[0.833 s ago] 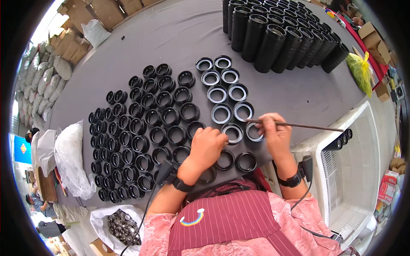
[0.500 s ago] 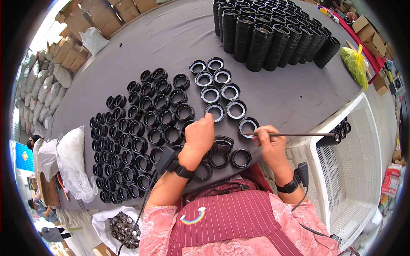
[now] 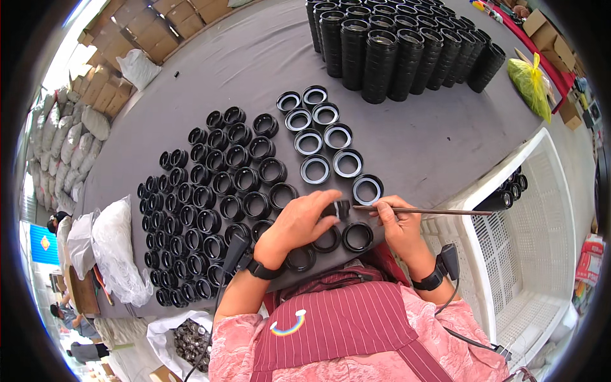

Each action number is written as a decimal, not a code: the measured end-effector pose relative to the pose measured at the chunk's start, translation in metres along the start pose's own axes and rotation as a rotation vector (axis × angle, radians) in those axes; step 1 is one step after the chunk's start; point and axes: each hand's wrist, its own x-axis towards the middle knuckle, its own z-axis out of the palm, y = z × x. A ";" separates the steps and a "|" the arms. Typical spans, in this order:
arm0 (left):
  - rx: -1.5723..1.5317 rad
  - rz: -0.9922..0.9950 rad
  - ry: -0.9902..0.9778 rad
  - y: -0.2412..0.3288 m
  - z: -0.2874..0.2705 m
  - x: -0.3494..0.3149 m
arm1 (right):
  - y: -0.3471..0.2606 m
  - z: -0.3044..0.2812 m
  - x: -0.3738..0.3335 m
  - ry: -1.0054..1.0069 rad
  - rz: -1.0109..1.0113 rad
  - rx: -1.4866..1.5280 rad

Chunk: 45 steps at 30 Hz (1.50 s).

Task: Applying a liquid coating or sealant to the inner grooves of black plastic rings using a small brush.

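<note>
My left hand (image 3: 299,219) has its thumb and fingers around a black ring (image 3: 342,209), tilted and a little blurred. My right hand (image 3: 400,230) grips a thin dark stick (image 3: 445,211) whose tip points left, close to that ring. Just beyond the stick's tip lies a black ring with a pale inner band (image 3: 368,190). Several more such banded rings (image 3: 315,170) run away from me in two columns. Plain black rings (image 3: 358,237) lie on the table near my body, below both hands.
Many plain black rings (image 3: 256,205) stand in rows on the grey table (image 3: 407,146) at the left. Tall black cylinders (image 3: 380,67) are packed together at the far right. A white plastic crate (image 3: 541,223) holding dark tubes is beside my right arm. Clear plastic bags (image 3: 119,251) lie at the left edge.
My left hand has come nearer from the banded rings to the plain ring, which is now tilted. The stick's tip has drawn back from the nearest banded ring toward the left hand.
</note>
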 end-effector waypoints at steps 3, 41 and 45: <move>0.159 -0.038 0.093 -0.005 0.006 0.008 | -0.001 -0.007 -0.001 0.043 0.036 0.043; 0.389 0.066 0.069 -0.001 0.053 0.038 | 0.014 0.005 0.047 -0.071 -0.203 -0.378; 0.380 0.084 0.117 -0.001 0.055 0.036 | 0.013 0.002 0.044 -0.128 -0.191 -0.366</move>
